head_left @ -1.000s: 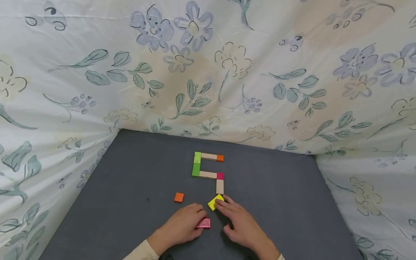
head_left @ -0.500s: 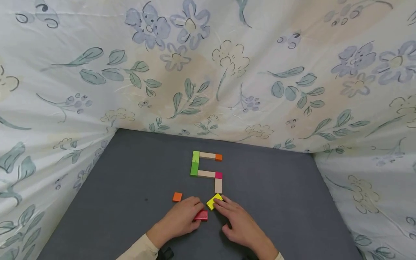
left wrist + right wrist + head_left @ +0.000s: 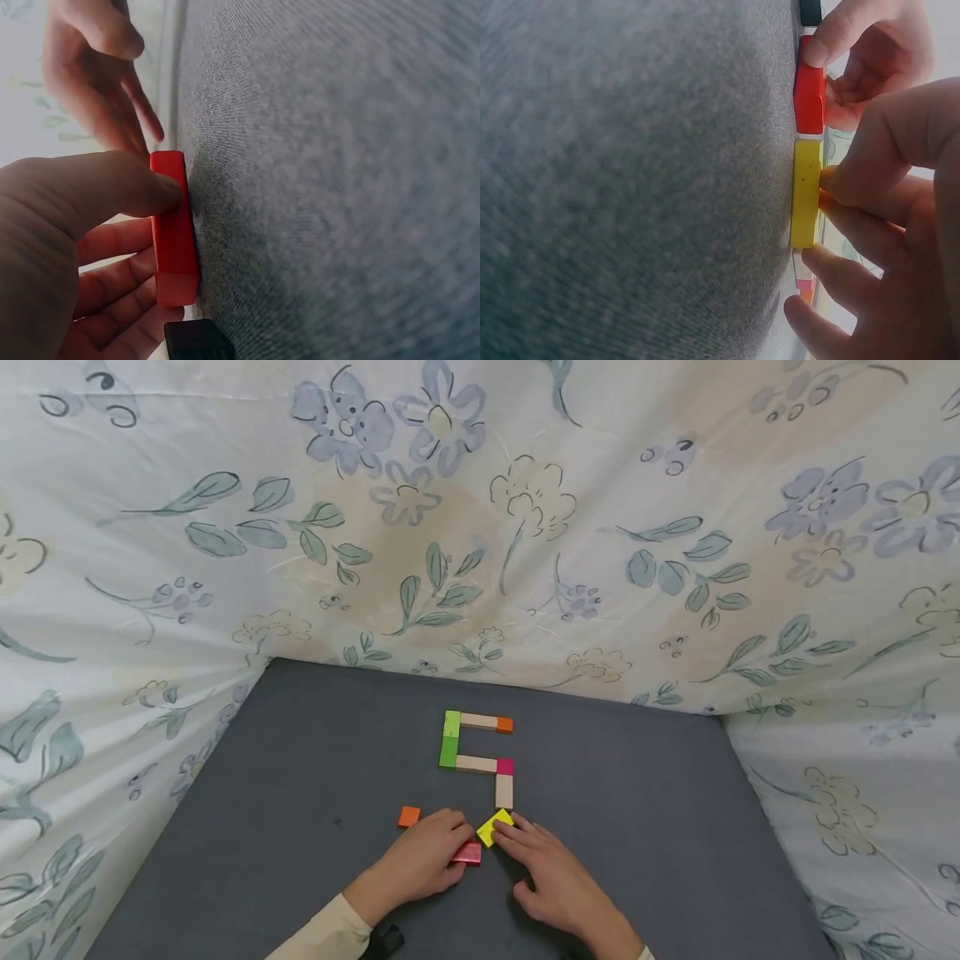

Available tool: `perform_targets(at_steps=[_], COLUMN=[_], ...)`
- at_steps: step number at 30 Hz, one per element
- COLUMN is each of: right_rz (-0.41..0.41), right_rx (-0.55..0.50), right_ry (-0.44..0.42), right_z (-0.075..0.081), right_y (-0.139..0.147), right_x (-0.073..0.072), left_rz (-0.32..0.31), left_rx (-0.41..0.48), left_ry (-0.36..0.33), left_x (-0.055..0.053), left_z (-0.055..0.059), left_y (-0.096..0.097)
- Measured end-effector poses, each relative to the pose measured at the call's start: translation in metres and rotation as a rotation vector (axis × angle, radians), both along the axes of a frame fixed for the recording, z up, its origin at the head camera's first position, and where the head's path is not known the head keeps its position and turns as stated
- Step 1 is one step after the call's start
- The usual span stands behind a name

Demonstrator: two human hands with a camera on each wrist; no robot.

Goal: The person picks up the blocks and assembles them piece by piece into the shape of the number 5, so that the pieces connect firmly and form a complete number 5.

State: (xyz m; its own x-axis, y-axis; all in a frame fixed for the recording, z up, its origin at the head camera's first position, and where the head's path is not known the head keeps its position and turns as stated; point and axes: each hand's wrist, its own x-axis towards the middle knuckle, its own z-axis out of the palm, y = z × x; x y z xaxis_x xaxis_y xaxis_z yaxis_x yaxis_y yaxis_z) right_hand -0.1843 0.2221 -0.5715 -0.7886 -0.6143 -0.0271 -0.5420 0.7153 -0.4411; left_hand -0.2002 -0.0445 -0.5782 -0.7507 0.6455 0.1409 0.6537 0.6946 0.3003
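My left hand (image 3: 423, 857) holds a red block (image 3: 175, 225) flat on the table, its thumb on the near side and its fingers along the far side. Just beyond the red block's right end, a yellow block (image 3: 495, 828) lies at a slant. Fingertips of my right hand (image 3: 553, 878) rest on top of the yellow block, while the thumb stays apart from it. In the right wrist view, a narrow gap shows between the red and yellow blocks. The yellow block's far corner is close to a plain wooden block (image 3: 504, 792); whether they touch I cannot tell.
A figure of blocks lies farther back: green blocks (image 3: 449, 752), wooden blocks (image 3: 477, 764), a magenta square (image 3: 505, 767) and an orange square (image 3: 505, 725). A loose orange block (image 3: 408, 817) sits left of the left hand. Floral cloth (image 3: 480, 527) encloses the dark table (image 3: 637, 793).
My left hand has slid the red block away from me, closer to the yellow block. The right hand and yellow block stay almost in place; the head view shifted slightly.
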Motion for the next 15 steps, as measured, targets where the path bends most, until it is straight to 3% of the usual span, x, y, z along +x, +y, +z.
perform_targets(at_steps=[15], right_rz=[0.002], right_rx=[0.000], right_ry=[0.001], right_z=[-0.0008], right_y=[0.0020], right_x=[0.0005], left_rz=[0.003], left_rx=[0.013], left_ry=[0.010], left_x=[-0.0026], left_z=[-0.0009], left_y=[0.0010])
